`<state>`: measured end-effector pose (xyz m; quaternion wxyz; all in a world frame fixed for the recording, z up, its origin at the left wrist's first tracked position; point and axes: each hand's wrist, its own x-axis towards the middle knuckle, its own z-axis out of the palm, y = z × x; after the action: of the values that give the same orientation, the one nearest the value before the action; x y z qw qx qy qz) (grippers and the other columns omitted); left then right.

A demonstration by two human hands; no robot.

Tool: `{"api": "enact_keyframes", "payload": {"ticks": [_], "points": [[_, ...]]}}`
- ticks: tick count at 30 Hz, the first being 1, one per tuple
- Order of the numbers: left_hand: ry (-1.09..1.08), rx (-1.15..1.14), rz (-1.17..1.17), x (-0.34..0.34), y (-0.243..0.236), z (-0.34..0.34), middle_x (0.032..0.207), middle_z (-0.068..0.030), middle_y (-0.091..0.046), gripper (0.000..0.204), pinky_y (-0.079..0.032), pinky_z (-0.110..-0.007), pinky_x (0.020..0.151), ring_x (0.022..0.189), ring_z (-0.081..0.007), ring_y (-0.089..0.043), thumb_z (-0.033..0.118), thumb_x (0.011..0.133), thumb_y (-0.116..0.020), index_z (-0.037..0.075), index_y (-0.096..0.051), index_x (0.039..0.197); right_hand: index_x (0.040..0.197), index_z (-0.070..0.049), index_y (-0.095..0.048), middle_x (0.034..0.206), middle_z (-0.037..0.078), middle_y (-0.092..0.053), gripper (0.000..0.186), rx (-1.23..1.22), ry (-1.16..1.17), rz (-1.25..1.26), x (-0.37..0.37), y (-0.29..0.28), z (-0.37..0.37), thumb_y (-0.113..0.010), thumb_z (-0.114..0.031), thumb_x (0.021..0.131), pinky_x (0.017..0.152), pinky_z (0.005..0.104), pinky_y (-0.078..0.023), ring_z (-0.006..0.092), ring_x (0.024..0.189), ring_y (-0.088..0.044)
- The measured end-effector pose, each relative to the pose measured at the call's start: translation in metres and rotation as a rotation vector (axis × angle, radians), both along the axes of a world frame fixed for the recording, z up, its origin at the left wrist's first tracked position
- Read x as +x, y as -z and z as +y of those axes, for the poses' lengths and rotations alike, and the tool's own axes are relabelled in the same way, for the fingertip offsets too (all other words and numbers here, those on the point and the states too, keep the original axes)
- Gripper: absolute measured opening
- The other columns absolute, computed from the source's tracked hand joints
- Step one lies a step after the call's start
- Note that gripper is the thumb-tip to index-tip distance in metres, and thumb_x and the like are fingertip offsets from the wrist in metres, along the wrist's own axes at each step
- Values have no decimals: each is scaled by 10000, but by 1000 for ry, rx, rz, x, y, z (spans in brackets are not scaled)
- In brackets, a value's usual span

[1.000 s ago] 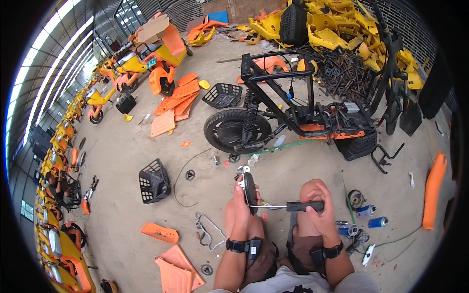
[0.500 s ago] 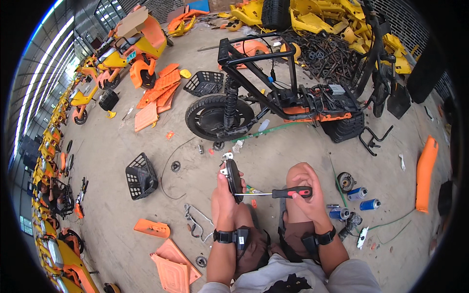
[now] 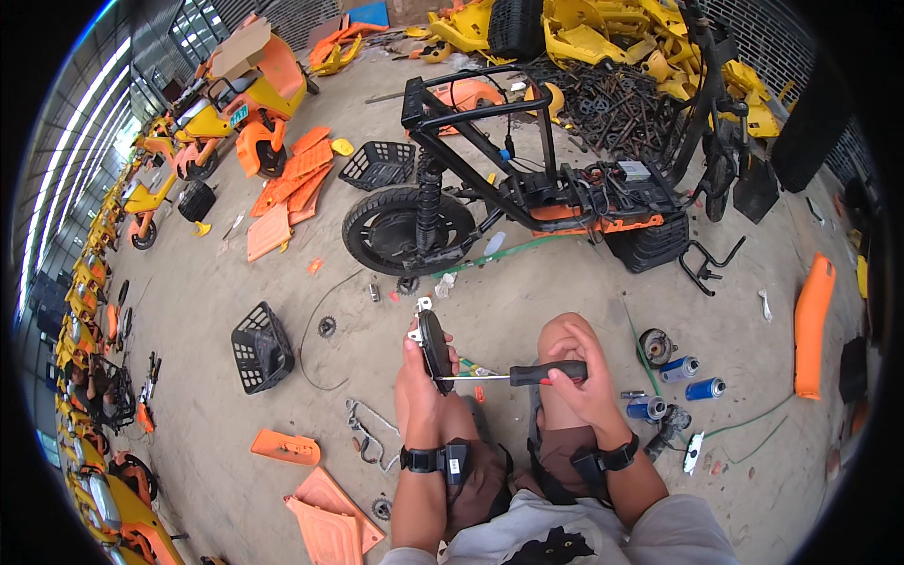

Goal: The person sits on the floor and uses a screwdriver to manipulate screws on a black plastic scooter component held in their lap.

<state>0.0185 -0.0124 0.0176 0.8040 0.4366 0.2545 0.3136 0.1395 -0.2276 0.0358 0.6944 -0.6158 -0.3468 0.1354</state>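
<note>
A black oblong part [image 3: 433, 347] with a white metal bracket [image 3: 423, 309] at its upper end is gripped in my left hand [image 3: 420, 374], held over my legs. My right hand [image 3: 578, 381] is closed on a screwdriver [image 3: 525, 376] with a black and red handle. Its long shaft lies horizontally, the tip touching or very close to the lower end of the black part; exact contact is unclear.
A stripped black scooter frame [image 3: 471, 132] stands ahead. Around me lie a black basket [image 3: 264, 347], orange panels [image 3: 315, 513], blue canisters [image 3: 704, 389] and an orange fender [image 3: 812, 325]. Yellow scrap [image 3: 593, 38] is piled behind; a person [image 3: 94, 377] is at the far left.
The view has shifted, carrying the scene and both hands up and left in the frame. The screwdriver handle looks slightly turned. Both hands keep their grips.
</note>
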Motion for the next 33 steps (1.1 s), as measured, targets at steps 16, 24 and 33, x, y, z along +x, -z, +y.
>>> {"api": "enact_keyframes", "payload": {"ticks": [16, 24, 33], "points": [[23, 32, 104, 2, -5, -5, 755, -80, -591, 640, -447, -269, 587, 658, -154, -555, 561, 1017, -288, -12, -562, 1091, 1396, 3, -418, 997, 83, -623, 599, -24, 83, -34, 2, 4, -2, -648, -9, 844, 759, 245, -484, 115, 825, -595], [29, 53, 175, 1, -14, -8, 740, -67, -608, 676, -426, -254, 571, 631, -133, -559, 578, 1013, -272, -16, -593, 1039, 1418, -6, -386, 1020, 91, -616, 651, 22, 65, 47, -1, 1, -1, -659, 43, 829, 769, 246, -492, 108, 859, -600], [84, 14, 135, -1, -10, -5, 729, -94, -608, 640, -455, -276, 585, 626, -162, -570, 533, 1025, -289, -33, -588, 1046, 1438, -9, -341, 1052, 105, -595, 729, -23, 51, -55, 0, 1, -5, -669, -23, 787, 729, 246, -459, 111, 821, -554]]}}
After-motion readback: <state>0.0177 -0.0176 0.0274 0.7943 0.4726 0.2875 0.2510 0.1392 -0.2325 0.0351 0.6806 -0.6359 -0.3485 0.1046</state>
